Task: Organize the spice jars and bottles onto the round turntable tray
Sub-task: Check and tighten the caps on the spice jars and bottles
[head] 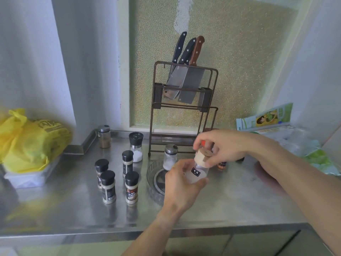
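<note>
My left hand [181,183] grips the body of a clear jar with a wooden lid [199,169], held tilted above the round clear turntable tray [154,183]. My right hand [223,146] pinches the jar's wooden lid from above. A metal-capped shaker [169,157] with white contents stands at the tray's back edge. Several black-capped spice jars [108,186] stand on the steel counter left of the tray, with a black-topped grinder [136,148] and a steel-capped jar [104,136] behind them. Small bottles [221,164] right of the tray are mostly hidden by my right hand.
A metal knife rack [184,108] with cleavers stands behind the tray. A yellow plastic bag [31,141] lies on a white tray at the far left. Packets and plastic bags [304,143] fill the right back corner. The counter's front edge [129,233] runs below my arms.
</note>
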